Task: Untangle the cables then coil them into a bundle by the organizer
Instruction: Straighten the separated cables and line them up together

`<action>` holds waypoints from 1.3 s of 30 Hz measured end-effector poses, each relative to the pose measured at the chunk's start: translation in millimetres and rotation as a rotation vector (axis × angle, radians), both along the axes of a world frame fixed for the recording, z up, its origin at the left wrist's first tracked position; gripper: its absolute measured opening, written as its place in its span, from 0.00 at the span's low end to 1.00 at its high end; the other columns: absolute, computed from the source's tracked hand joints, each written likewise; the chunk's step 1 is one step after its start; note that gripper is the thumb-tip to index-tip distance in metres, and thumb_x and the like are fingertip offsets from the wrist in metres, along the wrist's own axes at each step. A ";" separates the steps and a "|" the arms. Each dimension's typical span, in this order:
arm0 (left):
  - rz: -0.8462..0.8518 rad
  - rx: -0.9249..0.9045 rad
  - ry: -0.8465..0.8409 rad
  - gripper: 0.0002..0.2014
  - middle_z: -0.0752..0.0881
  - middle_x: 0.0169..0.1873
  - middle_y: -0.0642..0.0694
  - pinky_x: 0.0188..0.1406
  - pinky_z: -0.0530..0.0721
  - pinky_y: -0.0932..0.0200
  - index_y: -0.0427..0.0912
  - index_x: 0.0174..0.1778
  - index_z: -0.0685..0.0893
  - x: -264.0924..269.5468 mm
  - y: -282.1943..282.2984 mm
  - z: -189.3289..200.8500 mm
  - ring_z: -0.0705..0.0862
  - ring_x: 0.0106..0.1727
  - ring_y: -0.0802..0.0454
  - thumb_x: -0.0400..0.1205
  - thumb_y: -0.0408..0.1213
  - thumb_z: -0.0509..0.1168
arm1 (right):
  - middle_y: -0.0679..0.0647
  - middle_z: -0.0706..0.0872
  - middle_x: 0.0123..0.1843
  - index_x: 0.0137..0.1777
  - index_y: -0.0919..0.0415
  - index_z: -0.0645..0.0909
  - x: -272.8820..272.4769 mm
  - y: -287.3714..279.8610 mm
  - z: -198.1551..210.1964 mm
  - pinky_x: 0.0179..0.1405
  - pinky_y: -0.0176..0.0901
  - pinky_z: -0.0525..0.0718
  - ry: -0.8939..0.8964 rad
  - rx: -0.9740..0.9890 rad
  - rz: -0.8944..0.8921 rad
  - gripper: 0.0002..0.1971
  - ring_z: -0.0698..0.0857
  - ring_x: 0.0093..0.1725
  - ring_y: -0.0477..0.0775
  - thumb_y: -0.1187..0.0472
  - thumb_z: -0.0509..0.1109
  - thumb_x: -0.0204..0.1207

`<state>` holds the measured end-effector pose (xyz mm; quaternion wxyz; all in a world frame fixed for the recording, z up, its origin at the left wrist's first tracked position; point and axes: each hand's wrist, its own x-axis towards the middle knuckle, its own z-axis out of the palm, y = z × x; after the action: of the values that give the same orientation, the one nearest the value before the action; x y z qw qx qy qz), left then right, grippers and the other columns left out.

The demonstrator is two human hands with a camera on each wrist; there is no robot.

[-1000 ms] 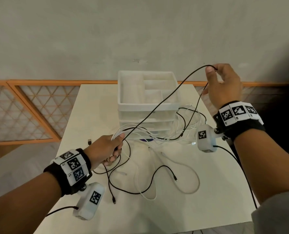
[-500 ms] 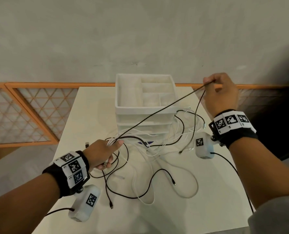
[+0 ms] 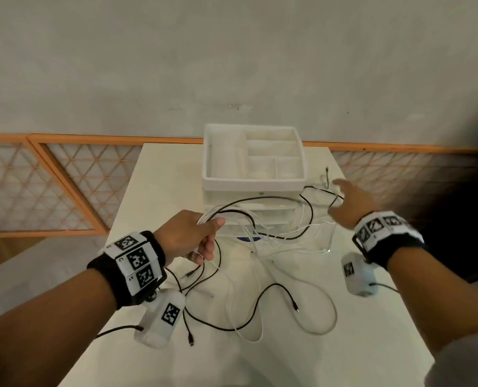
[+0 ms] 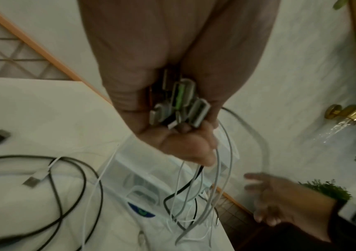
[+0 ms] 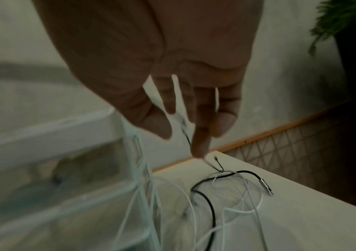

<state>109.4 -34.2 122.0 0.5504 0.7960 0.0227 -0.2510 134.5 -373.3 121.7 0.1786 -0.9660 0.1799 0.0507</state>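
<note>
A tangle of black cables [image 3: 256, 305] and white cables [image 3: 328, 303] lies on the white table [image 3: 162, 191] in front of the white organizer [image 3: 254, 182]. My left hand [image 3: 207, 236] grips a bunch of them near their ends. In the left wrist view several USB plugs [image 4: 179, 105] stick out of that fist [image 4: 185, 135]. My right hand [image 3: 341, 199] hovers with spread fingers over a black cable loop [image 3: 310, 196] right of the organizer and holds nothing. The right wrist view shows straight fingers [image 5: 200, 135] above a black cable with a metal plug [image 5: 265, 185].
The organizer is a compartment tray on clear drawers [image 3: 263, 216], at the table's back middle. The table's right edge [image 3: 371, 247] runs close to my right hand. An orange lattice railing [image 3: 64, 185] stands behind and to the left. Loose plugs [image 3: 190, 337] lie near the front.
My right hand let go of the black cable it held up taut and dropped low beside the organizer, fingers now spread. The cable fell slack. My left hand keeps its grip.
</note>
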 end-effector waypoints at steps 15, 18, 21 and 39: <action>-0.412 0.183 -0.167 0.33 0.67 0.19 0.50 0.27 0.70 0.56 0.43 0.26 0.68 -11.9 13.9 60.8 0.64 0.18 0.52 0.81 0.70 0.49 | 0.52 0.84 0.27 0.34 0.56 0.79 -34.2 85.4 -38.4 0.23 0.37 0.79 0.340 0.196 0.320 0.12 0.83 0.21 0.52 0.55 0.72 0.79; -0.486 0.388 -0.145 0.29 0.71 0.23 0.49 0.29 0.70 0.61 0.42 0.30 0.69 -18.0 35.6 34.6 0.68 0.22 0.53 0.84 0.64 0.50 | 0.62 0.91 0.40 0.44 0.59 0.85 -21.3 44.1 -47.3 0.39 0.44 0.80 -0.072 0.039 0.097 0.04 0.90 0.42 0.65 0.60 0.71 0.78; -0.626 0.717 -0.220 0.29 0.78 0.31 0.47 0.42 0.74 0.55 0.41 0.35 0.74 -27.6 42.6 -11.0 0.76 0.34 0.50 0.87 0.60 0.45 | 0.63 0.89 0.37 0.51 0.54 0.85 -22.6 47.0 -58.1 0.38 0.45 0.76 -0.381 0.002 0.057 0.07 0.87 0.41 0.69 0.64 0.70 0.76; -0.602 0.665 -0.204 0.18 0.87 0.37 0.42 0.49 0.85 0.54 0.31 0.42 0.87 -37.2 32.6 -49.7 0.88 0.47 0.45 0.84 0.46 0.66 | 0.48 0.87 0.44 0.52 0.48 0.84 -72.5 182.1 -76.8 0.43 0.42 0.79 -0.252 0.176 0.327 0.10 0.85 0.43 0.56 0.62 0.70 0.73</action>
<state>72.2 -1.5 72.3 0.1671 0.9211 -0.1847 -0.2993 62.0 -191.3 44.9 0.2726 -0.9617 -0.0078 -0.0264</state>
